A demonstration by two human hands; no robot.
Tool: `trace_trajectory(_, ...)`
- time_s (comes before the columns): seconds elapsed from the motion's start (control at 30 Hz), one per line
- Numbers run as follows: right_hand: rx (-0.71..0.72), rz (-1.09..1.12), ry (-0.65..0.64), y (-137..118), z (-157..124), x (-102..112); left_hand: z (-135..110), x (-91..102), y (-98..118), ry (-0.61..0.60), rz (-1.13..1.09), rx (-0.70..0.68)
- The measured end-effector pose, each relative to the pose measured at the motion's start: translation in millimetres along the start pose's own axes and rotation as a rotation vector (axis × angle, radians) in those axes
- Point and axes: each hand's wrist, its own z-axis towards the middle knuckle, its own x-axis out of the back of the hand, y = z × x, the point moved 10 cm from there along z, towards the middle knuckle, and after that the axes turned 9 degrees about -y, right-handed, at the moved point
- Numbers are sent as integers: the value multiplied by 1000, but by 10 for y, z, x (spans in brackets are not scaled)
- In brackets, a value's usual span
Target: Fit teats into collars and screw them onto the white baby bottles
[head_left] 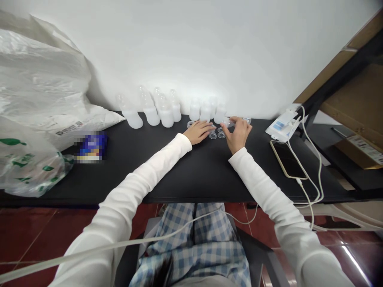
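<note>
My left hand [200, 131] lies palm down with fingers stretched out over small clear ring-shaped pieces [212, 135] on the black table. My right hand [238, 133] is curled, its thumb and fingers closed around a clear plastic piece [226, 122], partly hidden. Another clear piece [247, 120] shows behind the right fingers. Just beyond my hands stand several white bottles [205, 110] without domed covers. Left of them, several white bottles [165, 113] carry clear domed tops.
Large plastic bags [38, 79] and a blue packet [92, 146] lie at the left. On the right are a phone [289, 159] with white cables [319, 167], a white box [281, 125] and cardboard boxes [359, 149]. A white wall [191, 48] borders the table's back.
</note>
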Motion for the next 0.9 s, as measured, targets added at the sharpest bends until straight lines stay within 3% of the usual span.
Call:
trace_trajectory(0.13, -16, 24, -45, 4, 10, -30, -73, -98, -118, -52, 49, 85)
trace_trajectory(0.33, 16, 35, -124, -96, -18, -102, -308, -20, -191, 48, 92, 229)
trace_trajectory(0.47, 120, 81, -218, -298, -77, -202, -434, 99, -90, 159, 52, 281)
trace_trajectory(0.57, 213, 166, -323, -465, -148, -307, -456, 116, 106, 200, -149, 130)
trace_trajectory(0.67, 208, 351, -360, -507, -185, -352, -464, 76, 200, 184, -446, 3)
trace_trajectory(0.9, 141, 591, -419, -438, -198, -467, -499, -16, 32, 181, -892, 129)
